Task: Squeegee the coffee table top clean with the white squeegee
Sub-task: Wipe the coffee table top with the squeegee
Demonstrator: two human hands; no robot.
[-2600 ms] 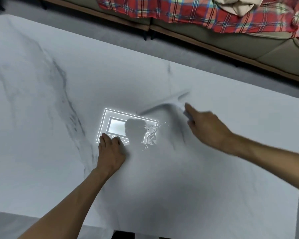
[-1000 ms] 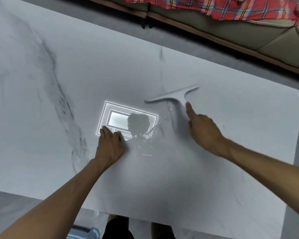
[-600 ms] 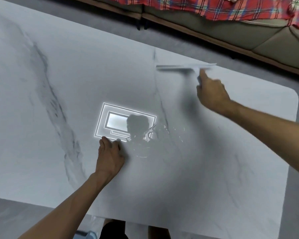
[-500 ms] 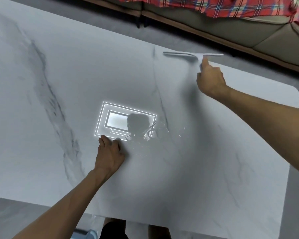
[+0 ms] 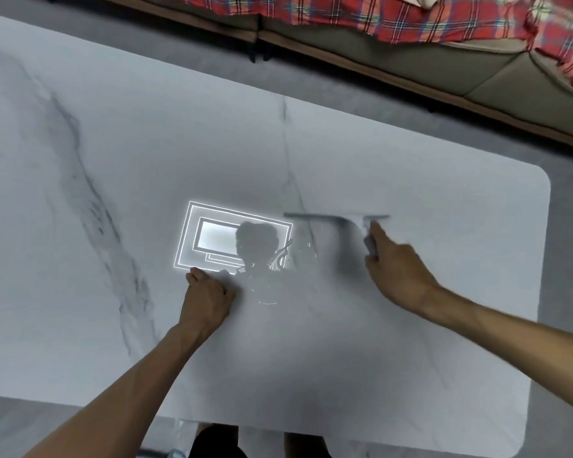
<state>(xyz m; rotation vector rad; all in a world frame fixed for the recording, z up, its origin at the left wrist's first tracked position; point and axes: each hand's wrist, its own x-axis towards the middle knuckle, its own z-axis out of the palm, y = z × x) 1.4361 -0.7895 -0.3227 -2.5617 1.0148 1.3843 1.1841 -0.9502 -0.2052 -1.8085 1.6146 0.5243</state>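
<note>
The white marble coffee table top (image 5: 146, 153) fills most of the view. My right hand (image 5: 397, 272) grips the handle of the white squeegee (image 5: 328, 217), index finger stretched along it. The blade lies flat on the table, blurred by motion, just right of the middle. A thin film of water (image 5: 278, 259) glistens between my two hands. My left hand (image 5: 207, 297) rests on the table left of centre, fingers curled and pressed down, holding nothing.
A ceiling lamp's reflection (image 5: 212, 236) glows on the top beside my left hand. A sofa (image 5: 427, 57) with a red plaid blanket (image 5: 361, 11) runs along the far side. Grey floor (image 5: 569, 226) borders the table's right edge. My legs show below the near edge.
My right hand has drawn the squeegee from the table's far edge back toward me, to the middle. The left hand has stayed in place.
</note>
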